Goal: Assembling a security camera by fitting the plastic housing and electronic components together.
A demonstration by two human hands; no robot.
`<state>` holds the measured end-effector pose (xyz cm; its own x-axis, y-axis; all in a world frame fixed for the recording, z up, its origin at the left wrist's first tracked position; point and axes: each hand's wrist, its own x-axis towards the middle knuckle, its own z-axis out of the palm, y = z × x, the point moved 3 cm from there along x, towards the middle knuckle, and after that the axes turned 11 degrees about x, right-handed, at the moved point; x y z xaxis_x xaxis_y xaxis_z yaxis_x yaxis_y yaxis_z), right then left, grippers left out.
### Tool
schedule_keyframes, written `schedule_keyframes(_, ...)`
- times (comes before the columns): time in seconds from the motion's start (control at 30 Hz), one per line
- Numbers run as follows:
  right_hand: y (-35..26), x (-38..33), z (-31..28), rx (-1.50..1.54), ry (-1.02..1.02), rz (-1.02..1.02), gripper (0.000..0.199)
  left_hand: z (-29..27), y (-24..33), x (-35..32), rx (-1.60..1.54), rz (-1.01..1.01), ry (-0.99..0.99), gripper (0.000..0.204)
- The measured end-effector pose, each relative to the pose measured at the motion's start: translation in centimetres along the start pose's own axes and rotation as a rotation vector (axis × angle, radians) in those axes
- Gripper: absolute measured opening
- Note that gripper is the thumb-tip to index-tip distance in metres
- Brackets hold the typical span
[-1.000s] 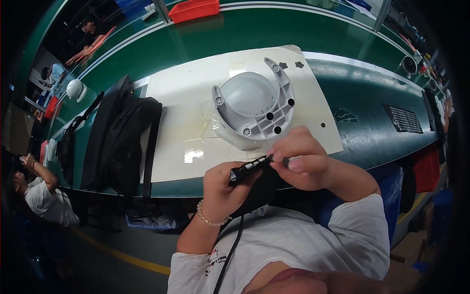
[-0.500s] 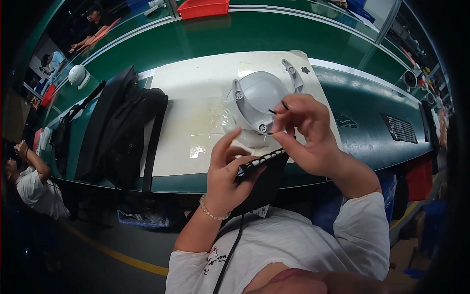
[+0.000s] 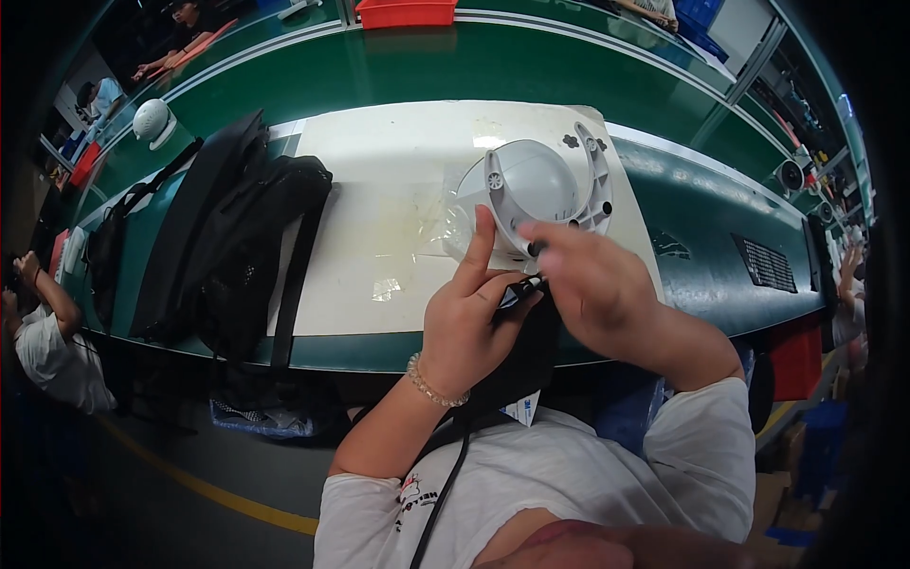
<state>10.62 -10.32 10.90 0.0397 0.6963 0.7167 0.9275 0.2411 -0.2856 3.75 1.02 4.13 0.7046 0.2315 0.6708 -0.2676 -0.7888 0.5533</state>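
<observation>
R fingers [image 3: 561,250] blurred, mat [image 3: 365,180] bright w/ glare, fisheye edges dark.

Black-dotted pale grey bracket [image 3: 503,206]

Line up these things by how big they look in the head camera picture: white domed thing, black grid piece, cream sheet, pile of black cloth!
From largest to smallest:
1. Cream sheet
2. Pile of black cloth
3. White domed thing, though partly hidden
4. Black grid piece, clearly smallest
</observation>
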Motion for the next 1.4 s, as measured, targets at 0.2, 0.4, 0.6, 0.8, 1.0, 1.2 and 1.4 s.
schedule_keyframes(0.2,0.5,0.4,-0.7,0.133,0.047,0.181,0.048,0.3,-0.4,0.0,0.004,0.005,0.017,0.018)
schedule_keyframes(0.4,4.0,3.8,-0.6,0.292,0.086,0.262,0.042,0.9,-0.5,-0.3,-0.023,0.014,0.011,0.017)
schedule_keyframes(0.6,4.6,4.5,0.5,0.290,0.037,0.420,0.039,0.8,-0.5,-0.5,-0.024,-0.001,0.008,0.017)
schedule_keyframes(0.8,2.2,4.9,0.0,-0.227,0.003,0.108,0.034,0.9,-0.7,-0.5,-0.037,0.004,-0.002,0.022)
schedule_keyframes(1.0,0.1,4.7,0.1,-0.475,-0.151,-0.012,0.035,0.8,-0.6,-0.5,-0.027,-0.002,-0.007,0.017)
schedule_keyframes(1.2,4.6,3.3,-3.8,-0.150,0.104,0.259,0.019,0.7,-0.5,-0.6,-0.002,-0.020,-0.037,0.020)
schedule_keyframes(1.4,10.1,0.6,-5.1,0.447,0.251,0.633,0.017,0.8,-0.4,-0.4,0.011,-0.002,0.003,0.019)
